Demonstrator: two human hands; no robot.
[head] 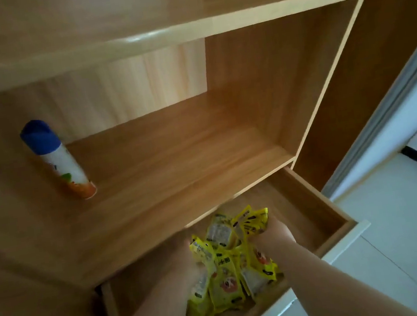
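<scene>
A pile of several yellow snack packets lies in an open wooden drawer below a shelf. Both my hands reach into the pile. My left hand is at the pile's left side, blurred, its fingers among the packets. My right hand is at the pile's upper right and grips a bunch of packets. Fingertips of both hands are hidden by the packets.
A spray can with a blue cap stands on the wooden shelf above the drawer. Another shelf board runs higher up. A white tiled floor lies to the right.
</scene>
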